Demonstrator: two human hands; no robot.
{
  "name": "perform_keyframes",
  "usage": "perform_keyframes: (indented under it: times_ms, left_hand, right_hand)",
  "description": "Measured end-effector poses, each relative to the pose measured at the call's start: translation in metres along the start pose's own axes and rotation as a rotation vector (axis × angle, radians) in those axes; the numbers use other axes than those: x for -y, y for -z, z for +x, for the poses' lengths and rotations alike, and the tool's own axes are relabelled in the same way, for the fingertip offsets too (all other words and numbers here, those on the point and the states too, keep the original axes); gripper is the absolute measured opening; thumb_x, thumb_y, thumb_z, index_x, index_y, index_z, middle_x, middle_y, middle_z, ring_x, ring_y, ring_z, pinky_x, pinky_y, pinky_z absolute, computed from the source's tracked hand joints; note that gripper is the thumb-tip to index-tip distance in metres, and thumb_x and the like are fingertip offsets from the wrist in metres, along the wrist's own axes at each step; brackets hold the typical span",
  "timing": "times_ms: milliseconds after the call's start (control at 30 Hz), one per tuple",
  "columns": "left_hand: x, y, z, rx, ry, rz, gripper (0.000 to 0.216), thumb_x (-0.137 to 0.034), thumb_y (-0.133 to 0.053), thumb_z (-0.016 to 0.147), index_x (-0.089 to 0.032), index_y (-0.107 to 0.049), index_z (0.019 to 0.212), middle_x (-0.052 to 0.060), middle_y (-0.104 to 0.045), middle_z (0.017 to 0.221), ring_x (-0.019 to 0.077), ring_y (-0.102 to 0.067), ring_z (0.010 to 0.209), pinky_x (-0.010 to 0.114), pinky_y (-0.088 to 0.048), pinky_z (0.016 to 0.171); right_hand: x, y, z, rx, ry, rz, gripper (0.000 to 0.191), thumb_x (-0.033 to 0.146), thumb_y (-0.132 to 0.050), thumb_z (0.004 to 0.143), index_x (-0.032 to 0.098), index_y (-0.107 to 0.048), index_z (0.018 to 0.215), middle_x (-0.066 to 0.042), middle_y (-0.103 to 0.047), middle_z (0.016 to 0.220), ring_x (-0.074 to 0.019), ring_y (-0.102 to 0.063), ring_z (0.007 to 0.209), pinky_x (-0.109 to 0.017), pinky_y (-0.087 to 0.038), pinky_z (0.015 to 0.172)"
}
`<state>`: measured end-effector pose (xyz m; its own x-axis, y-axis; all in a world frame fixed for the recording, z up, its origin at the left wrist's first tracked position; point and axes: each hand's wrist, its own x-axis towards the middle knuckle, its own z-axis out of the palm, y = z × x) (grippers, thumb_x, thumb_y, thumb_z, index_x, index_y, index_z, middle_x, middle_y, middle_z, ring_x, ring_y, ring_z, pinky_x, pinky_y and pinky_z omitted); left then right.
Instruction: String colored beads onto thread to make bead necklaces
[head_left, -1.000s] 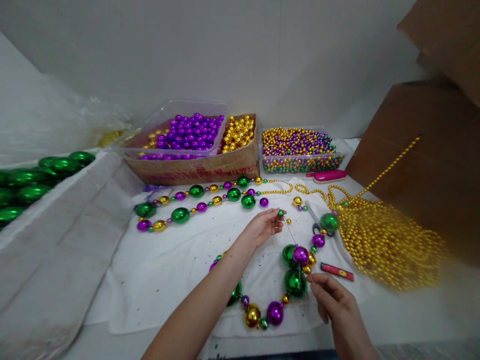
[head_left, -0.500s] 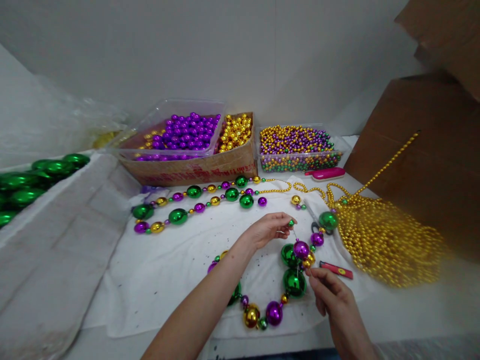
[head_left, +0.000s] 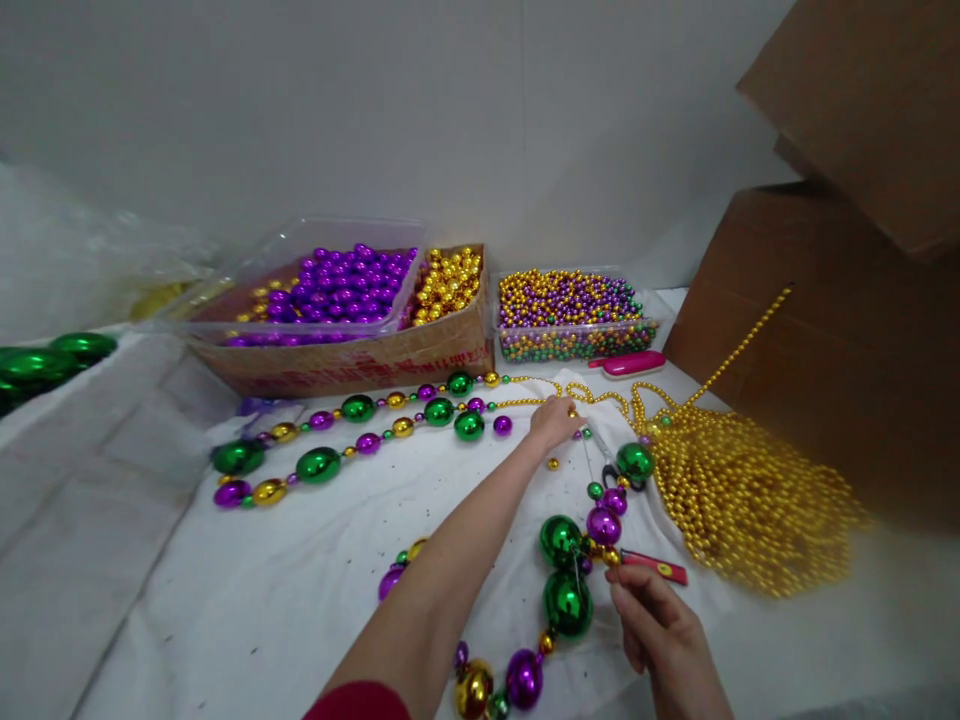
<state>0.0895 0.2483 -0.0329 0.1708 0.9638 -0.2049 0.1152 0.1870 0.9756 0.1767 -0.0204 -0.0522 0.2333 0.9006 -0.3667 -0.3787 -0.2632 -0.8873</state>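
Note:
My left hand (head_left: 553,420) reaches forward over the white cloth (head_left: 300,560), fingers curled down at a small gold bead near the thin gold chain; what it grips is hidden. My right hand (head_left: 660,630) is low at the right, fingers pinched on the thin thread of a part-strung necklace (head_left: 566,600) of big green, purple and gold balls. A large purple ball (head_left: 604,524) and a small green bead sit on the thread above that hand. Scissors (head_left: 609,465) lie by a green ball (head_left: 635,461).
A finished bead string (head_left: 352,440) lies across the cloth. Behind stand a clear tub of purple balls (head_left: 330,285), a cardboard box of gold balls (head_left: 450,285) and a tub of small mixed beads (head_left: 570,310). A pile of gold chains (head_left: 750,490), a red lighter (head_left: 654,568) and brown cartons (head_left: 840,330) are right.
My left hand let go of the thread's upper end and reached forward to the gold bead near the chain. The camera view shifted right and down. The right hand stayed on the thread.

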Motion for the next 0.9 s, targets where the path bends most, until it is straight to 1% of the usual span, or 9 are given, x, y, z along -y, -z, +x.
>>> perform_keyframes:
  times_ms: [100,200,267,333,400,467,567,733,900]
  left_hand:
    - [0.004,0.006,0.000,0.020,0.058,-0.059,0.021,-0.002,-0.070,0.058,-0.018,-0.056,0.058,0.002,-0.060,0.078,0.0200,-0.055,0.094,0.022,-0.042,0.072]
    - [0.002,0.025,-0.013,0.058,0.125,-0.180,0.016,-0.005,-0.068,0.064,-0.017,-0.060,0.071,0.001,-0.059,0.069,0.0157,-0.059,0.072,0.024,-0.046,0.066]
    - [0.000,0.039,-0.030,0.096,0.151,-0.298,0.012,-0.012,-0.066,0.072,-0.016,-0.062,0.083,0.002,-0.060,0.071,0.0141,-0.060,0.064,0.026,-0.048,0.064]
    - [-0.002,0.052,-0.050,0.124,0.157,-0.432,0.010,-0.017,-0.060,0.079,-0.015,-0.061,0.089,0.004,-0.062,0.076,0.0142,-0.062,0.066,0.029,-0.051,0.067]
    - [-0.002,0.061,-0.071,0.133,0.151,-0.556,0.007,-0.015,-0.055,0.083,-0.014,-0.060,0.087,0.005,-0.063,0.080,0.0142,-0.064,0.072,0.033,-0.053,0.076]
    - [-0.001,0.065,-0.088,0.136,0.145,-0.657,0.007,-0.010,-0.053,0.082,-0.013,-0.059,0.084,0.005,-0.064,0.081,0.0145,-0.065,0.078,0.036,-0.051,0.086]
    - [0.001,0.064,-0.107,0.147,0.140,-0.764,0.010,-0.005,-0.054,0.080,-0.011,-0.060,0.086,0.008,-0.066,0.085,0.0176,-0.065,0.086,0.039,-0.049,0.092]
    - [-0.001,0.061,-0.121,0.188,0.140,-0.914,0.017,-0.003,-0.056,0.077,-0.009,-0.060,0.093,0.010,-0.067,0.085,0.0205,-0.066,0.090,0.040,-0.048,0.094]
    - [-0.002,0.059,-0.125,0.164,0.112,-0.925,0.020,-0.002,-0.056,0.077,-0.010,-0.060,0.095,0.010,-0.067,0.084,0.0207,-0.066,0.090,0.040,-0.047,0.095]
  right_hand:
    - [0.004,-0.002,-0.002,-0.036,0.009,0.000,0.037,0.047,-0.075,0.063,0.018,-0.067,0.084,0.001,-0.055,0.066,-0.0057,-0.033,0.042,-0.019,-0.024,0.037]
    - [0.007,-0.006,-0.006,-0.080,0.016,0.014,0.038,0.048,-0.076,0.061,0.017,-0.067,0.081,0.002,-0.052,0.062,-0.0053,-0.031,0.042,-0.019,-0.021,0.037]
    - [0.007,-0.009,-0.009,-0.051,0.008,0.007,0.037,0.047,-0.075,0.062,0.017,-0.067,0.081,0.003,-0.048,0.059,-0.0052,-0.030,0.042,-0.018,-0.021,0.037]
    - [0.006,-0.013,-0.010,0.011,-0.002,-0.022,0.035,0.046,-0.074,0.065,0.017,-0.067,0.081,0.003,-0.048,0.059,-0.0049,-0.031,0.043,-0.018,-0.021,0.037]
    - [0.003,-0.015,-0.012,0.057,0.005,-0.053,0.033,0.046,-0.073,0.067,0.017,-0.067,0.080,0.003,-0.049,0.061,-0.0045,-0.031,0.043,-0.018,-0.021,0.037]
    - [0.000,-0.017,-0.013,0.076,0.017,-0.081,0.032,0.047,-0.071,0.068,0.017,-0.067,0.079,0.002,-0.050,0.062,-0.0043,-0.030,0.042,-0.018,-0.020,0.037]
    - [-0.004,-0.018,-0.016,0.115,0.015,-0.145,0.032,0.047,-0.070,0.069,0.017,-0.067,0.080,0.002,-0.050,0.061,-0.0048,-0.031,0.042,-0.018,-0.020,0.037]
    - [-0.003,-0.021,-0.023,0.087,0.019,-0.169,0.033,0.048,-0.070,0.068,0.018,-0.067,0.079,0.002,-0.052,0.061,-0.0055,-0.029,0.042,-0.019,-0.018,0.037]
    - [0.000,-0.023,-0.025,0.040,0.035,-0.148,0.033,0.048,-0.070,0.067,0.017,-0.067,0.078,0.002,-0.052,0.061,-0.0050,-0.029,0.042,-0.019,-0.018,0.037]
